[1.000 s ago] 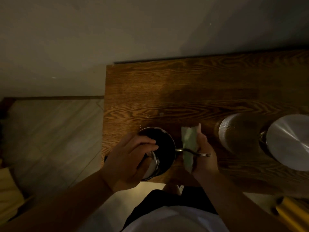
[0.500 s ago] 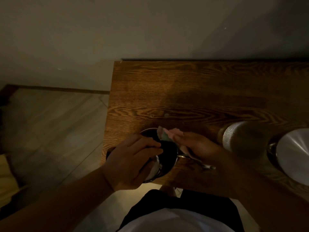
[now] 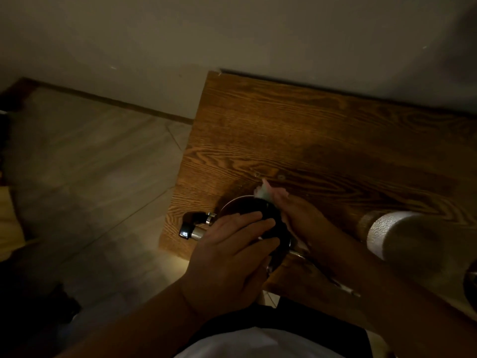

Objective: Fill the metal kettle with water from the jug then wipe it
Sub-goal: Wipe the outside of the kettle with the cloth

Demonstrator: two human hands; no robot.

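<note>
Kettle: the metal kettle (image 3: 273,228) stands at the near left corner of my wooden worktop (image 3: 322,140), its round top dark and mostly hidden under my hands.
Spout: a dark-tipped metal spout (image 3: 192,227) sticks out from the kettle's left side, past the worktop's left edge and over the floor.
Handle: a thin metal handle (image 3: 343,286) runs from the kettle's near right side toward me, partly under my right forearm.
Cloth: a small pale cloth (image 3: 267,191) sits bunched at the kettle's far rim, poking out past my right fingertips.
Jug: a pale textured jug (image 3: 392,233) stands to the right of the kettle, near it but apart; my right forearm crosses in front of its lower part.
Other metal item: at the right edge a rounded metal thing (image 3: 471,282) shows only a sliver, too cut off to tell what it is.
Floor and wall: pale floor (image 3: 90,164) lies to the left of the worktop; a plain wall (image 3: 232,34) stands behind it.
Left grip: my left hand (image 3: 232,257) lies over the kettle's top and near side with fingers fairly straight, pressing on it, not curled round anything.
Right grip: my right hand (image 3: 299,218) is closed round the cloth, holding it against the kettle's far right rim.
In the way: both my hands cover most of the kettle, so I cannot tell whether a lid is on it or how much water it holds.
</note>
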